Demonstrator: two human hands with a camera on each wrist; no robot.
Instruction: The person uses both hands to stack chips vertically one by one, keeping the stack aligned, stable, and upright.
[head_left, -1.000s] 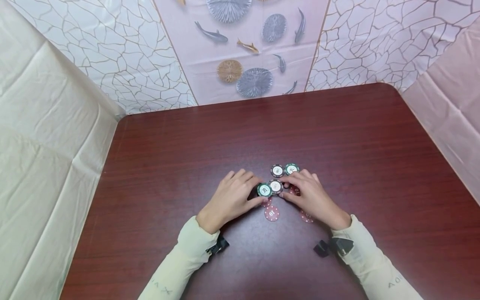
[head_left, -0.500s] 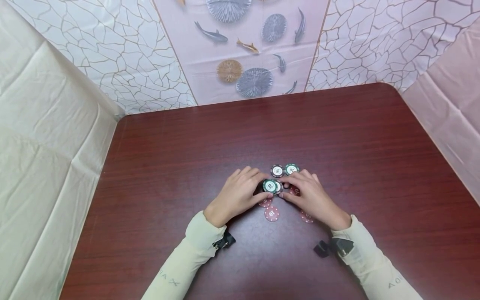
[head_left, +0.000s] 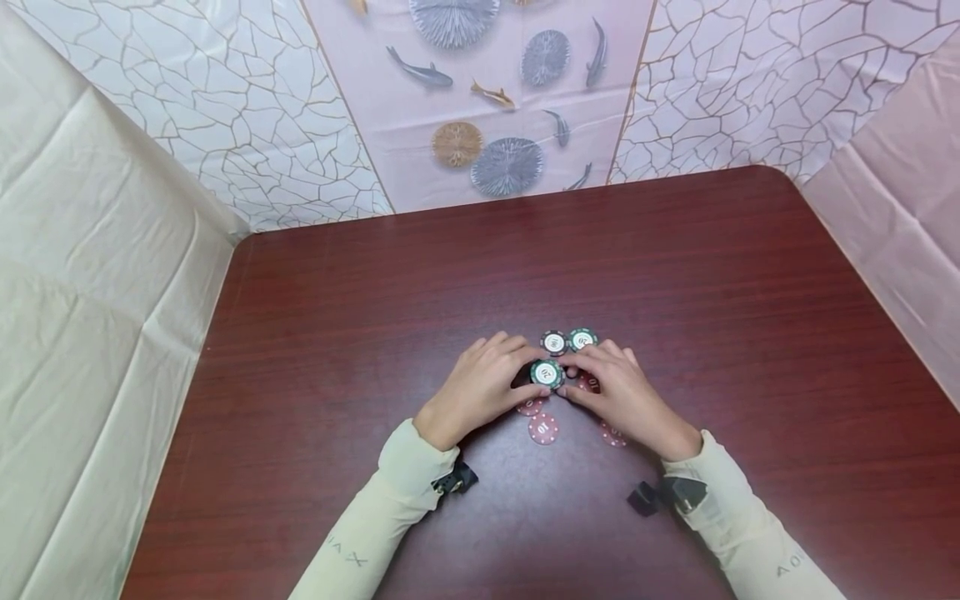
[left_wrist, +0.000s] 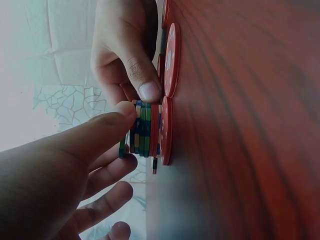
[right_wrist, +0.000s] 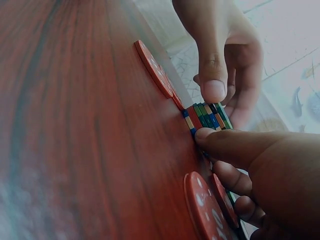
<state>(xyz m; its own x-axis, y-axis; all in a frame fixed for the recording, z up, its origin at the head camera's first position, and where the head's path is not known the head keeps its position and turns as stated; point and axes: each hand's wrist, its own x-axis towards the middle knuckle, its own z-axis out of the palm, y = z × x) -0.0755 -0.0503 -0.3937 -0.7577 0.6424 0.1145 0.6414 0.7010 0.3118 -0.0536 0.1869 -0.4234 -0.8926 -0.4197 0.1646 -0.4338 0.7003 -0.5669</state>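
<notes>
A short stack of poker chips (left_wrist: 144,129) in green, red, black and other colours stands between the hands. On top, a green poker chip (head_left: 547,373) marked 20 is pinched by the left hand (head_left: 482,388), its thumb at the near edge. In the left wrist view this chip's edge (left_wrist: 122,145) shows a narrow gap from the chips under it. The right hand (head_left: 624,398) grips the stack's lower right side between thumb and fingers; its thumb presses the chip edges (right_wrist: 192,114) in the right wrist view. The stack's far side is hidden.
Behind the stack lie a black chip (head_left: 554,342) and another green chip (head_left: 582,339). Red chips lie around it, one in front (head_left: 543,428) and others partly under the right hand. All are on the dark red wooden table (head_left: 360,317), with cloth-covered walls (head_left: 225,100) beyond.
The left hand has moved right with the green chip, bringing it from beside the stack to over its top, covering the black chip there. The right hand has stayed in place.
</notes>
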